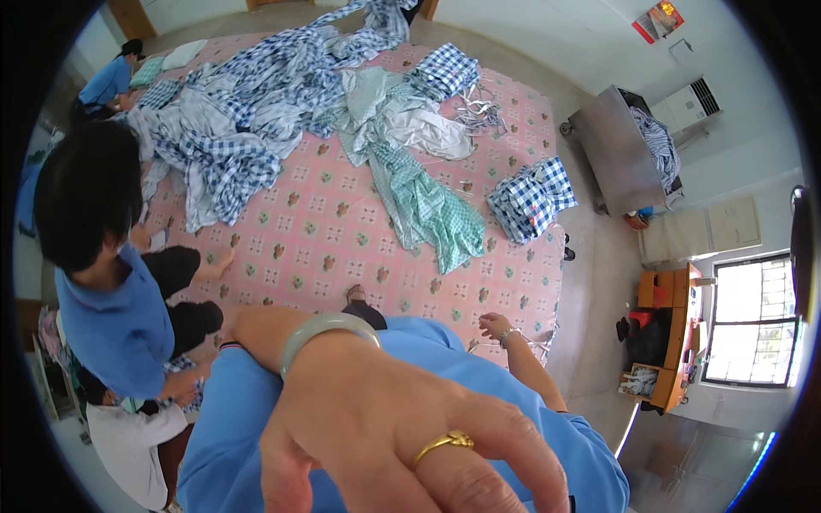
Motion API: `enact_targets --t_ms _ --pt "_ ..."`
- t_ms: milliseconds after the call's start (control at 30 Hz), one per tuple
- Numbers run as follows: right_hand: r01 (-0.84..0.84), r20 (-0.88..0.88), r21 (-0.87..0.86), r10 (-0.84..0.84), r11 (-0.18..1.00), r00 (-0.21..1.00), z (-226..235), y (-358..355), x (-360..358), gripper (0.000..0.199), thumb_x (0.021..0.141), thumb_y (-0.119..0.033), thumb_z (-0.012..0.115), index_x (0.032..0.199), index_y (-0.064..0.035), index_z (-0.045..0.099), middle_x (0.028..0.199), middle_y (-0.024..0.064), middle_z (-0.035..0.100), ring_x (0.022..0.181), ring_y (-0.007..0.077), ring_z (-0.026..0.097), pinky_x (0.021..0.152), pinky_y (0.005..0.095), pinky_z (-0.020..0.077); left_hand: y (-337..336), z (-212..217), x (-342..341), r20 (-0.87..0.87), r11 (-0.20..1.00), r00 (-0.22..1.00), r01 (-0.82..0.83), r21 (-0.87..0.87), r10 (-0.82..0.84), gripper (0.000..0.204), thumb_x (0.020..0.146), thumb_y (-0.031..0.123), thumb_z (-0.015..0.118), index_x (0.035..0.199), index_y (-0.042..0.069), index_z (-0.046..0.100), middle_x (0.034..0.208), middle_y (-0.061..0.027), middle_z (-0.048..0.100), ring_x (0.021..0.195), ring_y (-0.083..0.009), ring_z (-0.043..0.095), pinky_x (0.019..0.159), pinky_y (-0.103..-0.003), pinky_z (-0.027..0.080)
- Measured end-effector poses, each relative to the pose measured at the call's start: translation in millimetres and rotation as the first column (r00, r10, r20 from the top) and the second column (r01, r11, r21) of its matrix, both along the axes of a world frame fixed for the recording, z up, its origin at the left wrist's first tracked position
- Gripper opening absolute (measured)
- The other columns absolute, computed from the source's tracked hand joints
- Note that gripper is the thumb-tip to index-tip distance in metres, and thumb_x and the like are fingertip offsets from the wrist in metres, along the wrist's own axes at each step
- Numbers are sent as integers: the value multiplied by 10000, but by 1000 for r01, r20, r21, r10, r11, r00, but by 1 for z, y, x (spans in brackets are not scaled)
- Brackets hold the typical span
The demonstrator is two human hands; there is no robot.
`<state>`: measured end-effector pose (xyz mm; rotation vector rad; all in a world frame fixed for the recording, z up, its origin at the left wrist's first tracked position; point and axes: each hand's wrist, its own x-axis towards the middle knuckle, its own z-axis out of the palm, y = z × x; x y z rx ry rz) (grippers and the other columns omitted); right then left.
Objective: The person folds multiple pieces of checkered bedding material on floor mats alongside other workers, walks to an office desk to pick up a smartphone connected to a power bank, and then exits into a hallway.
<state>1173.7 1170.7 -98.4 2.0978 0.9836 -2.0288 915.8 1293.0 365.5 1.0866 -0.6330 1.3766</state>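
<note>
My left hand (368,410) is raised very close to the camera. It wears a pale green bangle (329,329) and a gold ring (443,445). Its fingers are bent and spread apart, with the tips cut off by the lower edge; nothing shows in them. My right hand (493,326) hangs at my side over the pink mat, fingers loosely apart and holding nothing, with a bracelet (508,334) at the wrist. Ahead on the mat lie a green checked cloth (428,201) and a folded blue-and-white checked bundle (532,201).
A patterned pink mat (316,248) covers the floor. Heaped checked cloths (248,103) spread across its far left. A person in blue (115,316) is close on my left; another crouches (107,81) farther off. A metal cart (620,145) and wooden desk (680,333) stand right.
</note>
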Motion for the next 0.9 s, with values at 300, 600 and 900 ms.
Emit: enact_targets --t_ms 300,600,900 --pt "194 -66 175 -185 965 980 15 113 -34 337 757 -295 495 992 -54 518 826 81 585 624 149 574 479 235 429 164 -115 -80 -933 977 288 53 -208 -214 513 745 384 534 1105 34 428 1084 -121 468 972 -264 457 818 -358 354" --pt "274 144 -310 -240 911 960 -46 191 15 308 760 -234 475 1031 -86 483 862 82 571 683 194 569 554 328 430 222 -307 -248 -593 998 -802 43 55 67 458 753 339 516 1082 28 444 1045 -156 489 927 -251 492 763 -328 393" --pt "-117 -90 232 141 966 986 -100 483 30 238 746 -241 510 904 -66 539 728 50 569 537 149 526 453 262 416 198 -380 -308 -564 -421 449 -887 -188 -693 439 781 342 478 1120 74 400 1038 -79 494 864 -204 494 724 -358 394"
